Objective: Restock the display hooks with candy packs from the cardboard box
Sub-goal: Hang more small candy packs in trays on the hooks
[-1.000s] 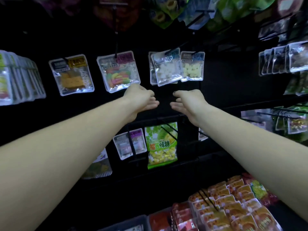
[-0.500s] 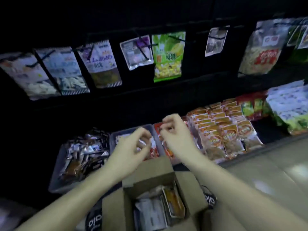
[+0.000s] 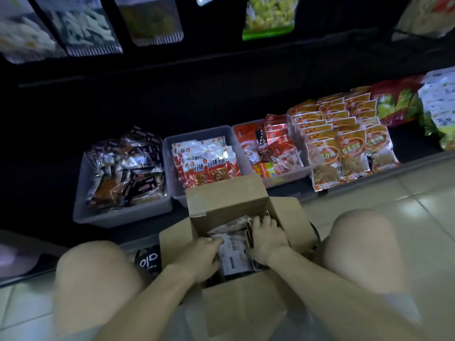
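An open cardboard box stands on the floor between my knees, its flaps spread. Candy packs lie inside it, pale with dark print. My left hand reaches into the box from the left, and its fingers curl over the edge of a pack. My right hand is inside on the right, fingers bent down onto upright packs at the box's far side. Hanging packs on the display hooks show along the top edge, above both hands.
Grey bins of snack packs line the low shelf beyond the box. Orange packs stand in rows to the right, green ones further right. My bare knees flank the box on the pale tiled floor.
My view dropped from the hooks to the box. Both hands came down from the display and went into the box among the packs.
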{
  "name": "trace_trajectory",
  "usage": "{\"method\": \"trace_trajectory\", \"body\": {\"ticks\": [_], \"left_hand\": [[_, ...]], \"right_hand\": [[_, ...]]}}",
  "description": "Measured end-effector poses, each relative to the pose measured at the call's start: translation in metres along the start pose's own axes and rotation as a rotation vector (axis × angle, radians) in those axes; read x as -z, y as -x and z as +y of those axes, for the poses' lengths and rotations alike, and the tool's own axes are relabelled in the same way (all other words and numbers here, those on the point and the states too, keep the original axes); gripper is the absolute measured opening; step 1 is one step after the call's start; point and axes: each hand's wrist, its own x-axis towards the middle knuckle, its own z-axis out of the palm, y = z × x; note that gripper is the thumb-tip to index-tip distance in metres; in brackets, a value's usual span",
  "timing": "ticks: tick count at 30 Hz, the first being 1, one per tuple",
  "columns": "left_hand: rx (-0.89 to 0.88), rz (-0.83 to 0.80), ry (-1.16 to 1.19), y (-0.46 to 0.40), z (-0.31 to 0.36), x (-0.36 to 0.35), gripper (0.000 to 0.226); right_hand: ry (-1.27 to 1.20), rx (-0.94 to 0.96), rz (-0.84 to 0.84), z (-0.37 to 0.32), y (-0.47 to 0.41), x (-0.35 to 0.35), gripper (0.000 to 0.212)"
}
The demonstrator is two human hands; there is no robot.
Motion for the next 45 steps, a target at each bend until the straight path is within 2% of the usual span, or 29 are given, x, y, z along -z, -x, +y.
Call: {"method": "trace_trajectory", "body": {"ticks": [2,7,13,16,22,28,30,33,40,45], "left_hand": [[-0.009,-0.001,-0.025,-0.005,0.003,-0.005,0.054],[-0.003,-0.027,-0.117,-0.015,-0.004,-0.013,0.045],[-0.009,-0.018,-0.14,-0.02,-0.006,-0.017,0.048],[-0.008,-0.012,-0.14,-0.018,-0.007,-0.02,0.048],[-0.023,0.003,-0.109,-0.018,-0.015,-0.028,0.043],[-0.042,0.04,-0.137,-0.021,-0.018,-0.032,0.049],[-0.053,0.051,-0.151,-0.02,-0.018,-0.033,0.049],[-0.046,0.057,-0.122,-0.021,-0.02,-0.034,0.046],[-0.025,0.019,0.005,-0.018,-0.022,-0.028,0.048],[-0.005,0.059,0.275,-0.011,-0.023,-0.02,0.065]], "right_hand": [[-0.005,-0.056,0.009,-0.004,-0.004,-0.009,0.104],[-0.326,-0.121,0.056,-0.006,-0.015,-0.009,0.097],[-0.213,-0.225,-0.105,-0.004,-0.02,-0.034,0.115],[-0.214,-0.292,-0.131,-0.006,-0.03,-0.042,0.11],[-0.046,-0.342,-0.118,-0.015,-0.043,-0.06,0.106],[-0.016,-0.36,-0.106,-0.018,-0.054,-0.067,0.092],[-0.002,-0.37,-0.084,-0.018,-0.058,-0.073,0.078],[0.011,-0.332,-0.036,-0.014,-0.061,-0.075,0.057],[-0.136,-0.19,-0.113,0.003,-0.046,-0.043,0.056],[-0.264,0.008,-0.083,0.021,-0.023,-0.004,0.038]]}}
